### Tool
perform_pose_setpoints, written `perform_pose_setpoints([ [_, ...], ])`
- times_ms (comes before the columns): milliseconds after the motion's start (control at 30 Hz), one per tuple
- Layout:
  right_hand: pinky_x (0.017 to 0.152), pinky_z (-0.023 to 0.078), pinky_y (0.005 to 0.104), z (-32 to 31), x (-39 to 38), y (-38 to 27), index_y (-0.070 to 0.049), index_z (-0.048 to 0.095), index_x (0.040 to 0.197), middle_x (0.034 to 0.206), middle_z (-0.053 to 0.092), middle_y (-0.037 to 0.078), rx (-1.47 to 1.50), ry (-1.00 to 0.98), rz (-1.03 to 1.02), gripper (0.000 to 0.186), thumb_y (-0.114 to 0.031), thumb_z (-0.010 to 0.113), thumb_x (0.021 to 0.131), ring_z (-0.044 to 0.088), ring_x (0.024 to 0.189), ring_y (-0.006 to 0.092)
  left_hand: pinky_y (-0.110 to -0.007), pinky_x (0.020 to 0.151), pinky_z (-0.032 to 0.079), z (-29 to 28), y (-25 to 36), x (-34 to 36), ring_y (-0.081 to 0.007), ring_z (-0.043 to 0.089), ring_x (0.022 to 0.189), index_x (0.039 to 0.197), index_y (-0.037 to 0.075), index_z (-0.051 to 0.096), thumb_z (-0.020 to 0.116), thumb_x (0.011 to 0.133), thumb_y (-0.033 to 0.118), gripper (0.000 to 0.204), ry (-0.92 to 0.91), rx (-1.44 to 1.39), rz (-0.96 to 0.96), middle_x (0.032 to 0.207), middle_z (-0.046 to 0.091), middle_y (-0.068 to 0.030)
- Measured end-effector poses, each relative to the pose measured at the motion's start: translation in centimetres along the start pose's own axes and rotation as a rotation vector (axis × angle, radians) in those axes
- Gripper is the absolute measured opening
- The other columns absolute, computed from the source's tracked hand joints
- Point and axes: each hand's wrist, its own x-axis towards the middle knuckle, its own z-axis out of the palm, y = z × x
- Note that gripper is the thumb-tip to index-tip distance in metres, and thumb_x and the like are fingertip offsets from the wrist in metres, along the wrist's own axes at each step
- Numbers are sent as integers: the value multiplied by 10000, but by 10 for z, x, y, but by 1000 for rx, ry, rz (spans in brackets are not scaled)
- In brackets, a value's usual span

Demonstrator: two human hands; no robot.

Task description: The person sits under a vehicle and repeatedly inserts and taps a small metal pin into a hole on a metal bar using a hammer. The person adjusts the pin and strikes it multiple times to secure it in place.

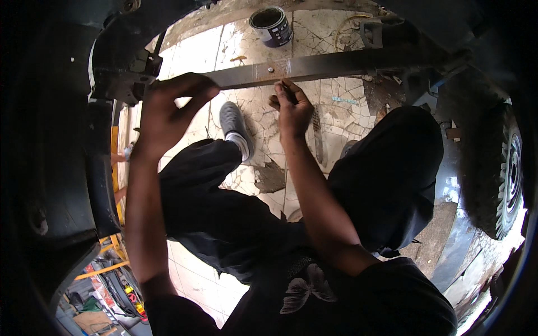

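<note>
A dark metal bar (325,66) runs across in front of me, with a bolt (270,70) near its middle and rusty brown metal around it. My left hand (174,109) is at the bar's left part, slightly blurred. Its thumb and fingers bend into a loop with their tips close together; what lies between them is hidden. Just below the bolt, my right hand (295,112) has its fingers curled and pinched close to the bar's lower edge. Anything in that pinch is too small to make out.
An open paint can (270,28) stands beyond the bar on cracked tiles (269,123). Dark vehicle parts (120,67) close in on the left. A tyred wheel (507,173) is at the right. Tools and oddments (106,297) lie lower left, near another person's hand (119,158).
</note>
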Motion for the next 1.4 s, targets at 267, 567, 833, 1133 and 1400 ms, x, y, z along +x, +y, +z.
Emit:
perform_pose_setpoints([
  [267,627,628,280,-22,48,-18,-1,770,1114,946,796,97,-534,-15,-245,182,-82,789,952,759,745,151,-414,979,578,63,-118,97,-315,743,1070,1290,53,699,812,926,337,475,-523,10,-212,1152,770,-173],
  [567,705,590,357,25,135,-49,-106,843,988,829,780,159,-1376,-548,-345,153,-190,832,860,770,745,282,-450,1042,547,134,-174,95,-346,660,1248,1346,74,658,828,874,381,588,-432,363,-146,1348,687,-145],
  [833,789,595,349,27,146,-40,-120,851,996,876,800,129,-1457,-574,-245,173,-186,848,836,776,814,247,-441,896,594,159,-190,74,-342,738,1050,1101,50,750,768,903,261,290,-117,375,1,1129,752,-134],
  [1133,805,598,330,46,155,-54,-132,853,1012,900,805,117,-1600,-658,-272,200,-203,867,826,777,830,237,-465,897,593,152,-174,92,-326,701,1145,1181,44,711,692,951,181,268,-378,435,-158,1278,692,-90],
  [1400,792,597,328,43,151,-56,-154,858,1034,926,814,104,-1600,-684,-249,185,-205,855,857,777,827,205,-489,1219,416,170,-198,56,-301,471,1497,1539,91,515,663,970,170,593,-177,494,13,1625,484,-127],
])
